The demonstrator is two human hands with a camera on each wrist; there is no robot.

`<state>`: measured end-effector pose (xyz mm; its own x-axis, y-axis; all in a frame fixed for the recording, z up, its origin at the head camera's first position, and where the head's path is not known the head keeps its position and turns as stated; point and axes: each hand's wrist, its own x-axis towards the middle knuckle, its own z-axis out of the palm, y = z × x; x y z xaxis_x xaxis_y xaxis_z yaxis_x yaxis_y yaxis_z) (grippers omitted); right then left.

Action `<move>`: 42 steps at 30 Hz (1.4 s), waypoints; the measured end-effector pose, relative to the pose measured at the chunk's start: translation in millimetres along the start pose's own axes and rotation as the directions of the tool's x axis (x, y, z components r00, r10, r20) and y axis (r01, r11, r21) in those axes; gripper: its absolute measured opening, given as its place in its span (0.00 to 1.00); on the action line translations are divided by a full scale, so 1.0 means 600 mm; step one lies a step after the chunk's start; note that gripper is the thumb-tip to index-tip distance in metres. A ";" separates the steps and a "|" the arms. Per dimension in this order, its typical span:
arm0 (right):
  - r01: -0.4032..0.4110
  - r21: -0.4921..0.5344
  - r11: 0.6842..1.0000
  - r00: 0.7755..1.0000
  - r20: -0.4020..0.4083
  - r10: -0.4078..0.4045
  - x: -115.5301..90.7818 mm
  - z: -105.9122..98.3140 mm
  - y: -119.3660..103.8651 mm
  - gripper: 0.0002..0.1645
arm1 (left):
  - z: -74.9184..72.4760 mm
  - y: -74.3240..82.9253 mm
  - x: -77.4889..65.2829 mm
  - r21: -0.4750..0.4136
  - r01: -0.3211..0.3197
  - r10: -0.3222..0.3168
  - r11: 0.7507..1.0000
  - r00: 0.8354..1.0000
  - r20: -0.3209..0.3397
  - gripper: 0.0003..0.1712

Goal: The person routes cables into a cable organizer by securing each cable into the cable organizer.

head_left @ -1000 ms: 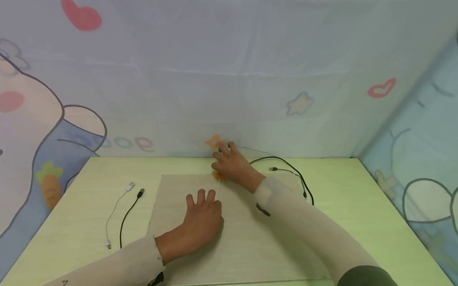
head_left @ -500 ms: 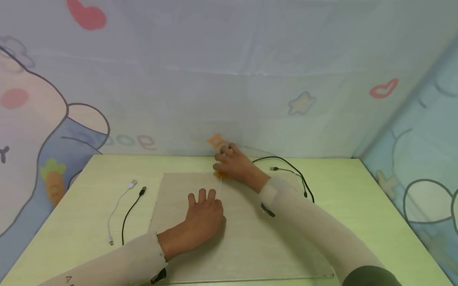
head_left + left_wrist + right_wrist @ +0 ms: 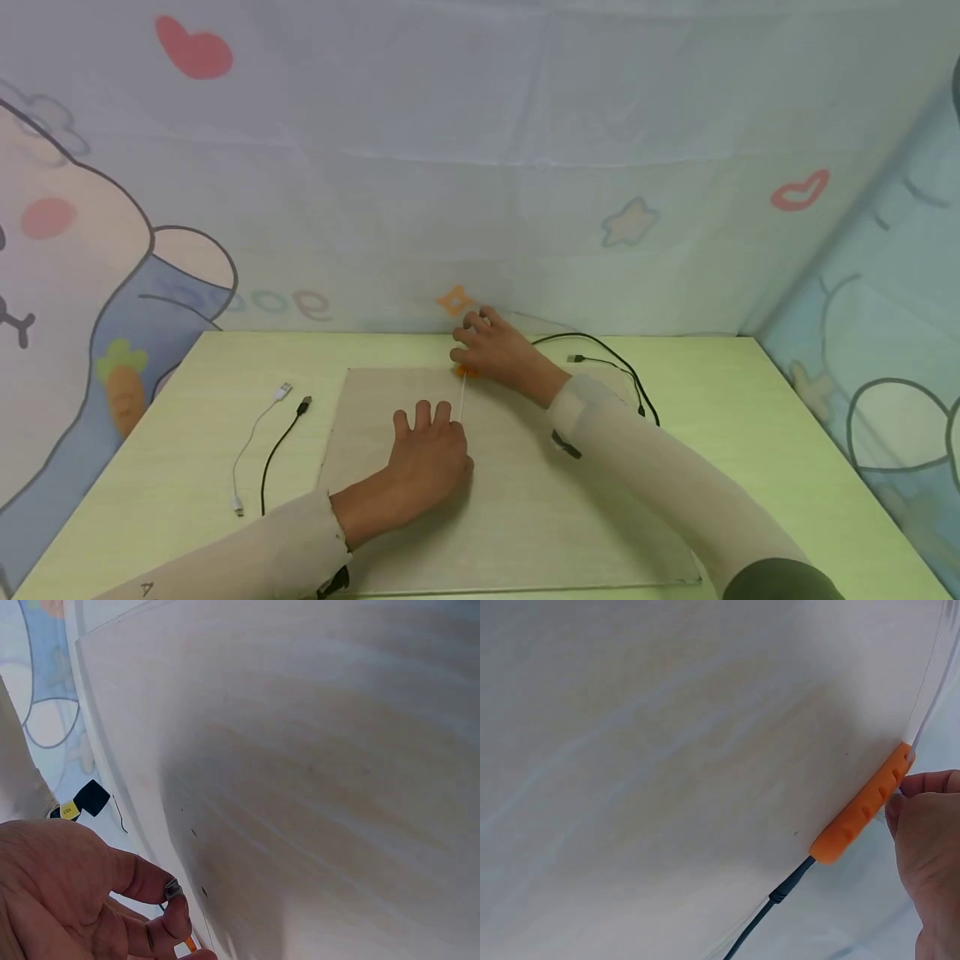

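In the head view my left hand (image 3: 429, 458) is low over the middle of a pale board (image 3: 525, 533). Its thumb and finger pinch a small metal plug (image 3: 174, 889), seen in the left wrist view. A thin white cable (image 3: 463, 396) runs from that hand to an orange notched cable holder (image 3: 862, 806) at the board's far edge. My right hand (image 3: 495, 350) reaches over the holder, thumb and fingertip pinched together right at its side, where the white cable (image 3: 934, 705) passes through the end notch. The fingertips partly hide what they pinch.
Left of the board lie a short white USB cable (image 3: 255, 437) and a black USB cable (image 3: 279, 446). A long black cable (image 3: 592, 339) and a thinner USB cable (image 3: 600, 360) lie at the back right. A printed cloth (image 3: 525, 208) stands behind the table.
The head view has shifted slightly. Both hands keep nearly the same places and grips, with the white cable stretched between them.
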<state>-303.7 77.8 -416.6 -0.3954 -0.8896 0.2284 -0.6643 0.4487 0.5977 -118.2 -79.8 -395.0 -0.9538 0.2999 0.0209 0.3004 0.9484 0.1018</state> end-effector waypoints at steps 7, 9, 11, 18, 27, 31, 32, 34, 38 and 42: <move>0.040 -0.077 0.996 0.999 -0.034 -0.043 0.003 -0.003 0.005 0.07 | 0.005 -0.004 0.005 -0.005 0.000 0.000 1.000 1.000 0.005 0.12; 0.043 -0.073 0.996 0.999 -0.018 -0.044 0.004 -0.003 0.005 0.06 | 0.009 -0.005 0.008 -0.011 -0.002 0.002 1.000 1.000 0.004 0.12; 0.037 -0.053 0.998 0.999 0.011 -0.036 0.005 -0.003 0.006 0.07 | 0.022 -0.010 0.013 -0.006 -0.013 0.013 1.000 1.000 -0.012 0.11; -0.012 0.046 0.999 0.995 0.102 0.007 0.010 -0.009 0.006 0.11 | 0.012 -0.004 0.013 -0.015 -0.013 0.013 1.000 1.000 0.009 0.11; -0.052 0.098 0.994 0.993 0.106 0.042 0.012 -0.011 0.003 0.08 | 0.007 0.003 0.014 -0.006 -0.012 0.012 1.000 1.000 0.015 0.10; -0.087 0.148 0.985 0.992 0.099 0.073 0.013 -0.012 0.002 0.07 | 0.007 0.001 0.015 -0.012 -0.011 0.011 1.000 1.000 0.001 0.10; -0.094 0.154 0.983 0.992 0.098 0.080 0.013 -0.012 0.002 0.07 | 0.010 -0.001 0.016 -0.014 -0.012 0.012 1.000 1.000 -0.006 0.10; -0.110 0.150 0.983 0.991 0.098 0.096 0.013 -0.010 -0.001 0.08 | 0.014 -0.005 0.017 -0.020 -0.012 0.012 1.000 1.000 -0.015 0.10; -0.136 0.111 0.984 0.987 0.096 0.126 0.017 -0.008 -0.010 0.12 | 0.014 -0.009 0.015 -0.038 -0.002 0.002 0.999 1.000 -0.012 0.10; -0.158 0.112 0.981 0.985 0.084 0.150 0.024 -0.014 -0.019 0.16 | 0.005 -0.009 0.012 -0.066 0.020 -0.020 0.998 1.000 0.009 0.12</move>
<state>-296.6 59.2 -413.6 -0.5422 -0.8023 0.2498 -0.6601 0.5906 0.4642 -126.6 -82.5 -398.1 -0.9594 0.2819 0.0095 0.2795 0.9455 0.1673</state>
